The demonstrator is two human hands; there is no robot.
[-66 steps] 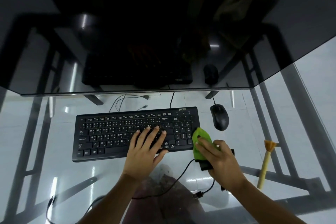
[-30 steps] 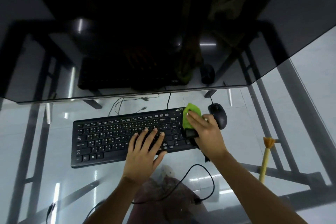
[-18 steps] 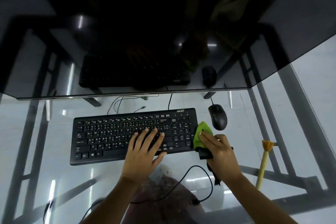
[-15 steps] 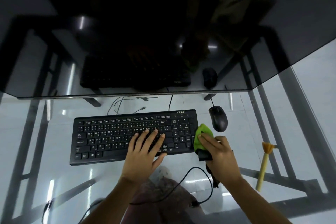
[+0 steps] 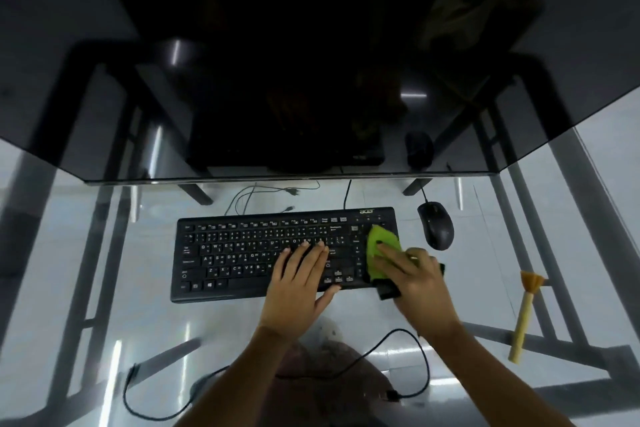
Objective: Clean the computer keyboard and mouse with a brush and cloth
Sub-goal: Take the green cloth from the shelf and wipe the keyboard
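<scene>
Two hands on black keyboard (image 5: 242, 253), which lies on glass desk (image 5: 104, 253). Left hand (image 5: 298, 291) flat, fingers spread, on the keys. Right hand (image 5: 415, 277) presses green cloth (image 5: 379, 248) on the number pad, fingers extended. Mouse (image 5: 435, 229) just right of keyboard; brush (image 5: 524, 314) well right, untouched

Left hand (image 5: 298, 291) flat on black keyboard (image 5: 242, 253), right hand (image 5: 415, 274) pressing green cloth (image 5: 381, 246) on its right end, mouse (image 5: 436, 229) beside
</scene>
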